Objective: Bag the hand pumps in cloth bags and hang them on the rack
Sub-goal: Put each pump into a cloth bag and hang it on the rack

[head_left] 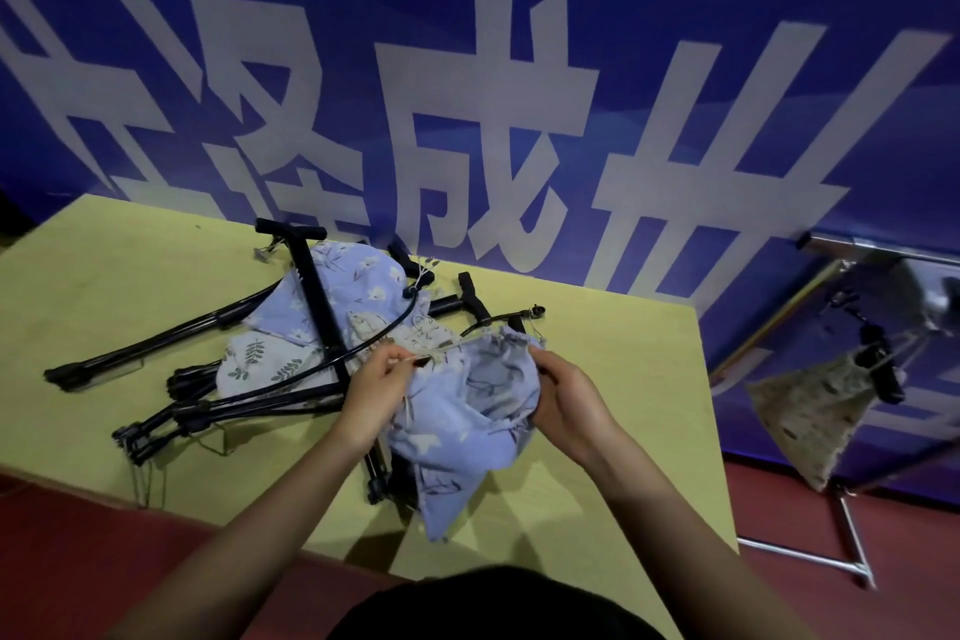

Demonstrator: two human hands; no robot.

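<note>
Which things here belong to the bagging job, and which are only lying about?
For the job:
- blue cloth bag, held by left hand and right hand
- black hand pumps
- spare cloth bags
- rack with a bagged pump

Lying about:
- yellow table
- blue banner

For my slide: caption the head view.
Both hands, left hand and right hand, hold a blue cloth bag open above hand pumps.

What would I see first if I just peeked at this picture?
Probably the huge white characters on the blue banner filling the back. Next, two hands, the left hand and right hand, holding a blue flowery cloth bag open over the yellow table, beside a jumble of black hand pumps.
</note>
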